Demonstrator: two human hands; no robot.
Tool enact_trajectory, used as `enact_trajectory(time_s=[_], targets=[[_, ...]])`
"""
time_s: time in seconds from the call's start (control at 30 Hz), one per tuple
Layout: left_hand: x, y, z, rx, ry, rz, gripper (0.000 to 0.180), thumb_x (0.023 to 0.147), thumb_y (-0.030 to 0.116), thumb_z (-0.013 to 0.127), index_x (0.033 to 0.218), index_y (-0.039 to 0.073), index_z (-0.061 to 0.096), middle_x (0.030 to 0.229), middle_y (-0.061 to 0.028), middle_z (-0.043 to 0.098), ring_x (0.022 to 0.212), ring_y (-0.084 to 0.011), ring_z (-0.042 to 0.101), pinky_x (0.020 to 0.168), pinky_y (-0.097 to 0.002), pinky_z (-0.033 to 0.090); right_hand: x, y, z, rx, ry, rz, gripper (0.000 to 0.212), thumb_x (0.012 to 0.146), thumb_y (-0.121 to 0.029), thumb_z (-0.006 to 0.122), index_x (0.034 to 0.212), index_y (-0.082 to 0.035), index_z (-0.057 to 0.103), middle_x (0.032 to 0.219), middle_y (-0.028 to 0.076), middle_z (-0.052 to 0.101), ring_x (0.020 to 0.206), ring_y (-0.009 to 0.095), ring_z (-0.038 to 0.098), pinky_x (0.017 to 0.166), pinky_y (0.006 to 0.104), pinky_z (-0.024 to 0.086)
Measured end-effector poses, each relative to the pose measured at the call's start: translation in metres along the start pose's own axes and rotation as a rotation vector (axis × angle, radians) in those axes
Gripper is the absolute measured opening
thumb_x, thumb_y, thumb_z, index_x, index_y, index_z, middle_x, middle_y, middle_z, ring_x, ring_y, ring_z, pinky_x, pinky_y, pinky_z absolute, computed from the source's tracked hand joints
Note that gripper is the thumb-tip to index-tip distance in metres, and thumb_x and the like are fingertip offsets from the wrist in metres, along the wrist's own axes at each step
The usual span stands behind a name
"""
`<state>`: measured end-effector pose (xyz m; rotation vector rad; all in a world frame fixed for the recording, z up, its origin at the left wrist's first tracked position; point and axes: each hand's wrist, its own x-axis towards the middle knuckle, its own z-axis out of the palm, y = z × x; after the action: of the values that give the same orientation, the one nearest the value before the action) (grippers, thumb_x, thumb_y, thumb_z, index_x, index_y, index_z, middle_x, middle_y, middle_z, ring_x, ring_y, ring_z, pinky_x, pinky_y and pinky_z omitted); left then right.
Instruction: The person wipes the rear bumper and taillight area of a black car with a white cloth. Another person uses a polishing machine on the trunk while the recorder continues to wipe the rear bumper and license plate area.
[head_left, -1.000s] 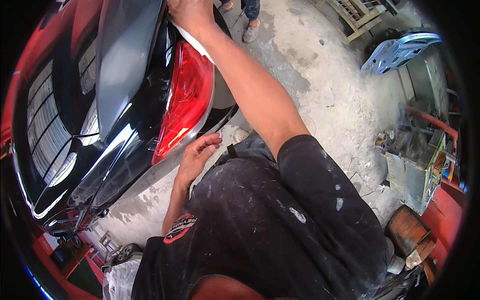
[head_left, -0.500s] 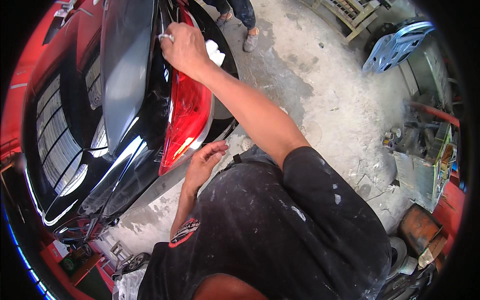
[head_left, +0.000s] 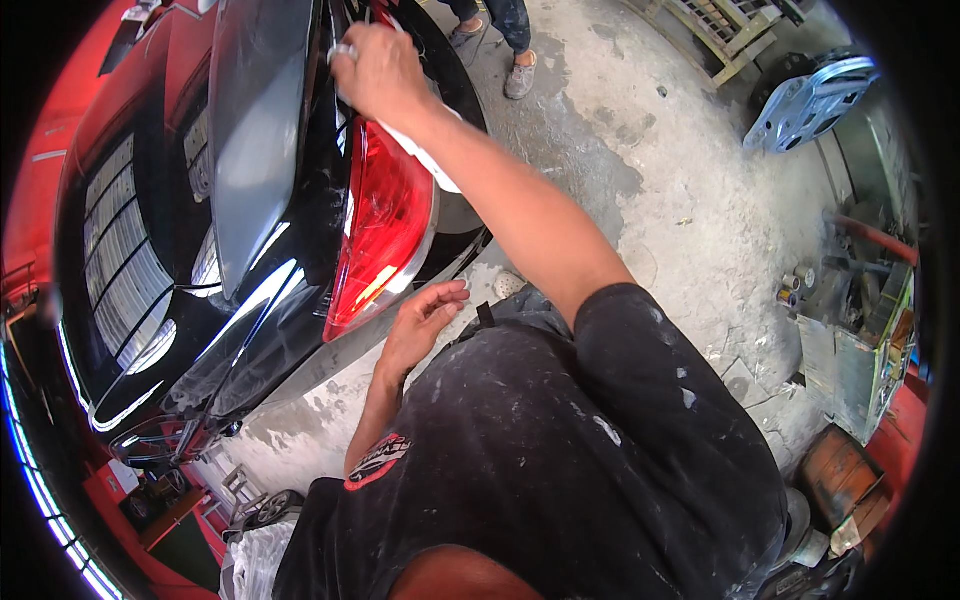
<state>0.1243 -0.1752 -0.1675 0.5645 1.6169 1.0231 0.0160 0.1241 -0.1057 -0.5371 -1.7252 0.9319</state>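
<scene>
My right hand (head_left: 380, 75), with a ring on one finger, is closed at the upper end of a red tail light (head_left: 385, 220) on a glossy black car (head_left: 130, 290). A white cloth (head_left: 430, 165) hangs out from beneath this hand and wrist. My fingertips are partly hidden, so their exact grip on it does not show. Held low in front of my waist, my left hand (head_left: 420, 325) has loosely bent fingers and nothing in it. It is nearest the lower end of the tail light, not touching it.
Another person's legs and shoe (head_left: 520, 80) stand beyond the car. A blue car door panel (head_left: 810, 100) is at the far right. A metal cabinet (head_left: 850, 370) and a rusty drum (head_left: 840, 470) line the right side. A wooden frame (head_left: 725, 40) is at the back.
The view has shifted slightly. My right hand stays at the upper tail light, and the white cloth now shows lower, under my wrist. My left hand keeps its pose.
</scene>
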Motion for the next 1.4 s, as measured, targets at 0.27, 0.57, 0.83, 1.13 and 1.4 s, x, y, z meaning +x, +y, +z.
enact_trajectory(time_s=[0.27, 0.57, 0.83, 1.13, 1.4], targets=[[0.002, -0.013, 0.001, -0.035, -0.014, 0.024, 0.035, 0.100, 0.006, 0.060, 0.133, -0.002, 0.059, 0.123, -0.0096, 0.068, 0.114, -0.0161, 0.062, 0.102, -0.0324, 0.047, -0.020, -0.020, -0.012, 0.032, -0.101, -0.002, 0.017, 0.082, -0.012, 0.066, 0.088, 0.004, 0.064, 0.085, 0.028, 0.067, 0.083, 0.047, 0.066, 0.076, 0.0519, 0.052], [0.015, 0.013, 0.014, 0.034, -0.044, 0.104, 0.036, 0.100, 0.008, 0.058, 0.136, 0.003, 0.059, 0.126, -0.0070, 0.067, 0.117, -0.0135, 0.060, 0.102, -0.0315, 0.047, 0.018, -0.017, -0.023, -0.005, -0.129, 0.020, 0.013, 0.085, -0.010, 0.065, 0.090, 0.002, 0.061, 0.088, 0.027, 0.064, 0.088, 0.048, 0.064, 0.078, 0.0526, 0.050], [0.020, 0.009, 0.033, 0.004, -0.040, 0.203, 0.034, 0.099, 0.006, 0.058, 0.133, 0.001, 0.061, 0.125, -0.0078, 0.067, 0.116, -0.0151, 0.061, 0.100, -0.0322, 0.048, 0.037, -0.008, -0.015, -0.028, -0.157, 0.064, 0.015, 0.085, -0.009, 0.067, 0.091, 0.004, 0.063, 0.086, 0.028, 0.068, 0.088, 0.049, 0.067, 0.076, 0.0515, 0.052], [0.038, 0.072, 0.089, -0.268, 0.352, 0.380, 0.028, 0.103, 0.011, 0.057, 0.127, -0.001, 0.064, 0.110, -0.0090, 0.072, 0.101, -0.0153, 0.066, 0.094, -0.0324, 0.052, 0.006, 0.009, -0.105, 0.373, -0.507, 0.513, 0.020, 0.085, -0.015, 0.070, 0.090, 0.004, 0.071, 0.074, 0.016, 0.072, 0.064, 0.021, 0.070, 0.060, 0.0369, 0.055], [0.140, 0.130, 0.197, -0.485, 0.565, 0.443, 0.053, 0.108, 0.036, 0.046, 0.150, 0.004, 0.042, 0.138, -0.0105, 0.057, 0.121, -0.0168, 0.055, 0.100, -0.0363, 0.045, -0.020, 0.059, -0.286, 0.603, -0.828, 0.795, 0.016, 0.100, -0.018, 0.064, 0.105, -0.003, 0.067, 0.080, 0.001, 0.067, 0.068, 0.008, 0.060, 0.057, 0.0261, 0.048]])
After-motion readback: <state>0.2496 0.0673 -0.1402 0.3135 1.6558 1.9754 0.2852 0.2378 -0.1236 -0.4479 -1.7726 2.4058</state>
